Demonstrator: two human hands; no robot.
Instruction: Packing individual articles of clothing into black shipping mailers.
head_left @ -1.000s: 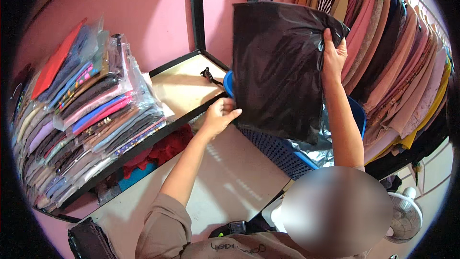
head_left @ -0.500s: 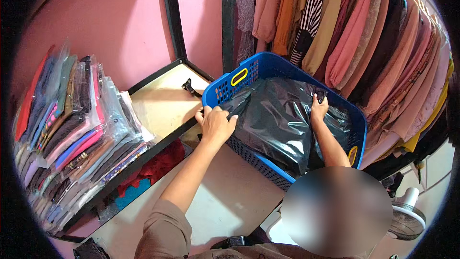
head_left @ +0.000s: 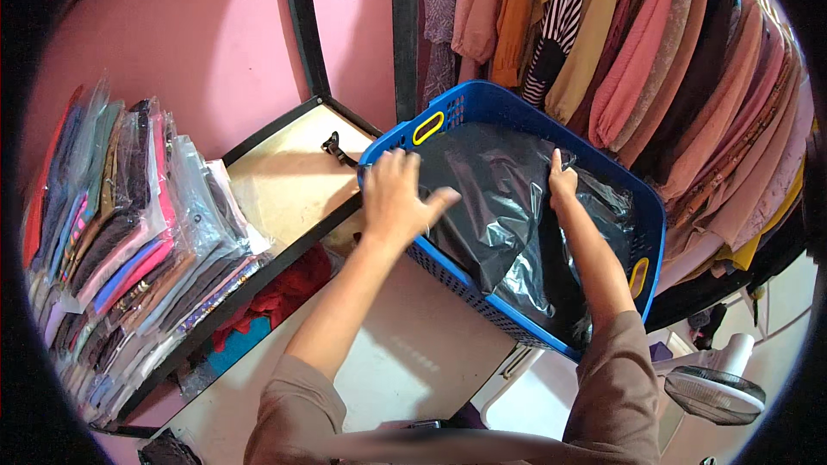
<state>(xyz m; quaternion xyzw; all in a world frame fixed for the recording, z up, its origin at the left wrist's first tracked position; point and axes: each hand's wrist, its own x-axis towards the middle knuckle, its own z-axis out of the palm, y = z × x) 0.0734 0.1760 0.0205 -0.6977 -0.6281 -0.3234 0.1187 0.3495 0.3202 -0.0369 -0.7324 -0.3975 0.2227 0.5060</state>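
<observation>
The left hand (head_left: 394,200) has a wide grip, fingers parted and thumb stuck out, above the near-left corner of a blue plastic basket (head_left: 504,109) with perforated sides and yellow-rimmed handle holes. The right hand (head_left: 562,184) is at a glossy black plastic bag (head_left: 487,176), fingers bent; I can't tell from here whether its grip pinches the plastic or only presses on it. The bag lies inside the basket, wrinkled and shiny, covering most of its opening.

Below and left of the basket spreads a pale, smooth table (head_left: 401,323). Past the left hand there's a light wooden shelf (head_left: 280,174) framed in black, with a small black strap-like object (head_left: 338,151) near its corner. Further left, folded garments in clear sleeves (head_left: 146,241) lean in a thick pile. Behind the basket hang long-sleeved clothes (head_left: 642,77), mostly pinks and browns, and low on the right sits a white fan (head_left: 715,394).
</observation>
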